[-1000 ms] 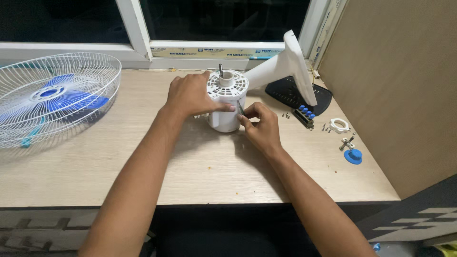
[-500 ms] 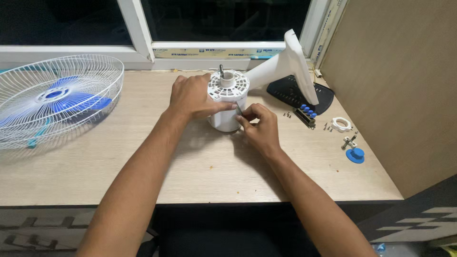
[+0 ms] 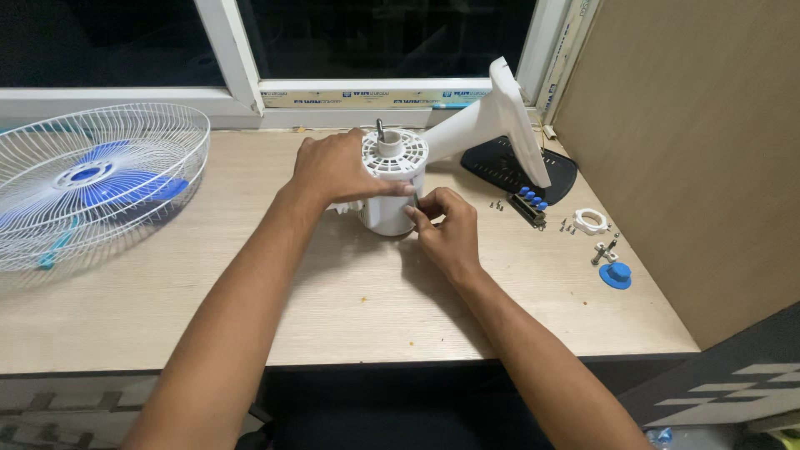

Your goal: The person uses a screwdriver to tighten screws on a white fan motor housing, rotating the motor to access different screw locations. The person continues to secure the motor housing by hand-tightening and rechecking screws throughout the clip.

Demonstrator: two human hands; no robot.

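Wooden desk (image 3: 250, 308) stands under a dark window. At far left lies a wire grille (image 3: 100, 179) with blue blades inside. Left hand (image 3: 337, 167) wraps the motor (image 3: 392, 179) from the top, fingers closed on it; right hand (image 3: 446, 229) pinches its lower side. The motor stands at desk centre, shaft pointing up, long axis vertical. It looks heavy, stiff, smooth plastic; best held around the body. Screws (image 3: 567, 225) lie right.

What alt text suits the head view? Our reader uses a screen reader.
Two bare hands, left hand and right hand, grip a white plastic fan motor housing on a light wooden table. A white wire fan guard with blue blades lies at left.
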